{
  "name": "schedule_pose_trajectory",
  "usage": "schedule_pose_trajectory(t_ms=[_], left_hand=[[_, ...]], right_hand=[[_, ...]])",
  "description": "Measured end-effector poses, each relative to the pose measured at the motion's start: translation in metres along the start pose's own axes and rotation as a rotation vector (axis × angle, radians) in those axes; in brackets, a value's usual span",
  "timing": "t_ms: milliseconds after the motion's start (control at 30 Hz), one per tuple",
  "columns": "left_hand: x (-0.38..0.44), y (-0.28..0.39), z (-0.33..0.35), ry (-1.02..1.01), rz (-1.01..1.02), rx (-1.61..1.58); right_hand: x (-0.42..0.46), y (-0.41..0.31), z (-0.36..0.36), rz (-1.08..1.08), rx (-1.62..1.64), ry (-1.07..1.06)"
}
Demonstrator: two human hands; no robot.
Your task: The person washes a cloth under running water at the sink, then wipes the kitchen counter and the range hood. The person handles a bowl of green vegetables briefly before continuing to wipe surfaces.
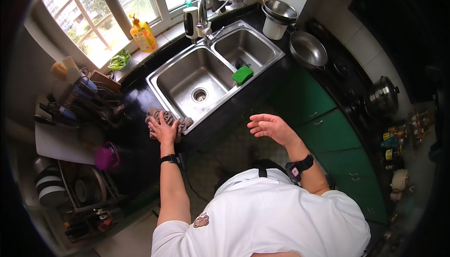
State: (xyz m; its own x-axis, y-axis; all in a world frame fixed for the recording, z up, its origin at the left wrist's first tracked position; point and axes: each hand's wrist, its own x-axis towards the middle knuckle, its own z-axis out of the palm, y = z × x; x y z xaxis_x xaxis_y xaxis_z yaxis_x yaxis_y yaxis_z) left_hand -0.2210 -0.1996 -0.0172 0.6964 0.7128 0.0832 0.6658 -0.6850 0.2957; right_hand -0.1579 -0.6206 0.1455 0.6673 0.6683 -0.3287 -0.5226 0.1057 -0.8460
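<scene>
My left hand (163,128) lies spread, palm down, on a crumpled grey-brown cloth (183,125) at the near left corner of the stainless steel double sink (168,97). The cloth rests partly on the black counter and partly on the sink's rim. My right hand (269,128) is raised in the air in front of the counter, holding nothing, its thumb apart from the loosely bent fingers. A green sponge (242,75) sits on the near end of the divider between the two basins. Dark scouring material lies in the smaller basin.
Behind the sink stand a faucet (203,14) and a yellow pump bottle (143,35). To the left are a utensil rack, a white board (63,144) and a purple container (106,157). A steel pan (308,49) and a lidded pot (381,95) are at the right, above green cabinets (327,130).
</scene>
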Motion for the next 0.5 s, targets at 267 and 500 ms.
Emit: schedule_pose_trajectory(t_ms=[267, 500], left_hand=[[-0.076, -0.009, 0.006, 0.174, 0.115, -0.008], [-0.122, 0.052, 0.011, 0.113, -0.161, 0.15]], right_hand=[[0.01, -0.005, -0.063, -0.009, 0.038, -0.009], [0.0, -0.005, -0.158, 0.046, 0.058, -0.03]])
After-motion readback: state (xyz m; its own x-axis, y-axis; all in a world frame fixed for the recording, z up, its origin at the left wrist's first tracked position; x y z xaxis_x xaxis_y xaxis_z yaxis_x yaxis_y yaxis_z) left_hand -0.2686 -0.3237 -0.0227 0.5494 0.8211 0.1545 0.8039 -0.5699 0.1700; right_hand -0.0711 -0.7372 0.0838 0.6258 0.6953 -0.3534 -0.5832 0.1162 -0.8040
